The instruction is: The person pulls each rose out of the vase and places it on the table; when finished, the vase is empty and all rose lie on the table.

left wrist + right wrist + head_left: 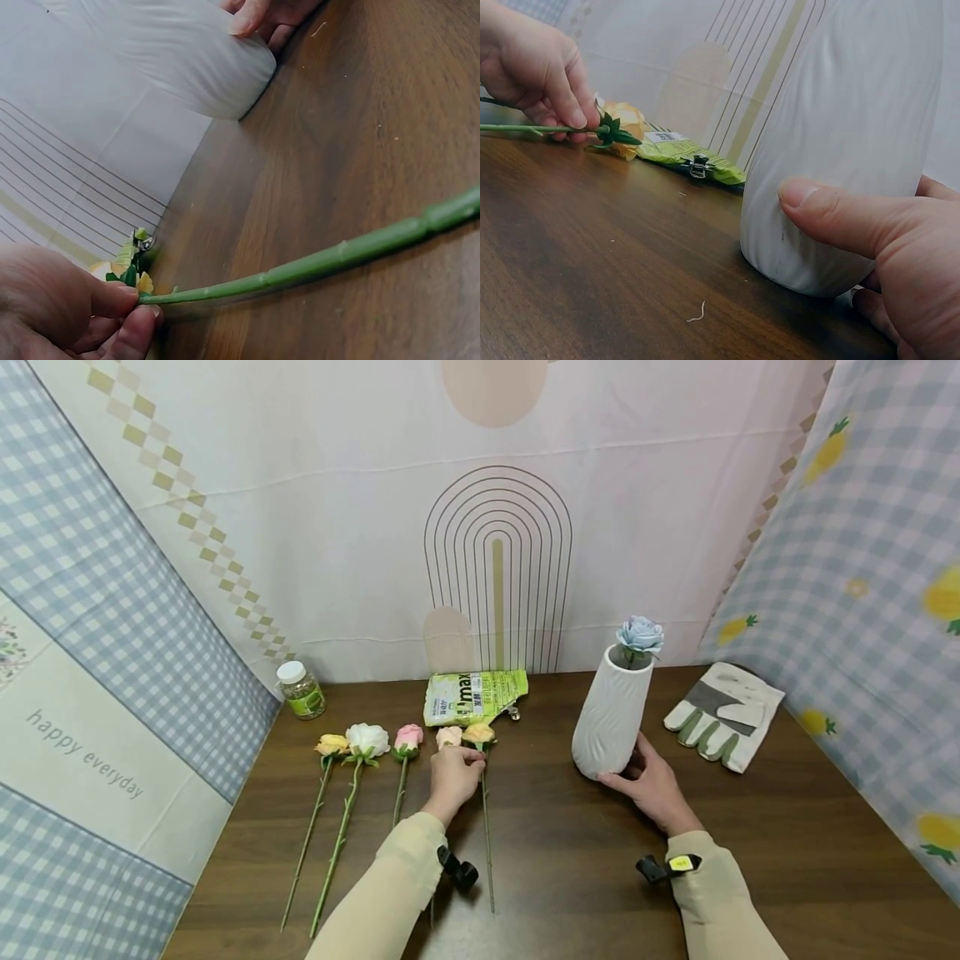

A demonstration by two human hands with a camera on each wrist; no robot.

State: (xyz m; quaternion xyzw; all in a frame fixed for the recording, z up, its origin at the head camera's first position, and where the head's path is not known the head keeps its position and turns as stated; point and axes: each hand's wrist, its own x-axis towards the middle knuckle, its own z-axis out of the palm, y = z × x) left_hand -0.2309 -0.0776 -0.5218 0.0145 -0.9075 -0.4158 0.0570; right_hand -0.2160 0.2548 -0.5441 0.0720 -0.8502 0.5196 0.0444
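Observation:
My left hand pinches the green stem of a yellow-orange rose just below its bloom. The stem runs low over the table toward me; whether it touches the wood is hard to tell. A pale peach rose lies beside it, its stem mostly hidden by that hand and sleeve. On the right, my right hand holds the base of a white ribbed vase, thumb in front and fingers around the far side. One light-blue rose stands in the vase's mouth.
Left of my hand lie a pink rose, a white rose and another yellow-orange rose. A green packet with a clip rests behind them. A white-capped jar stands back left; a work glove lies right of the vase.

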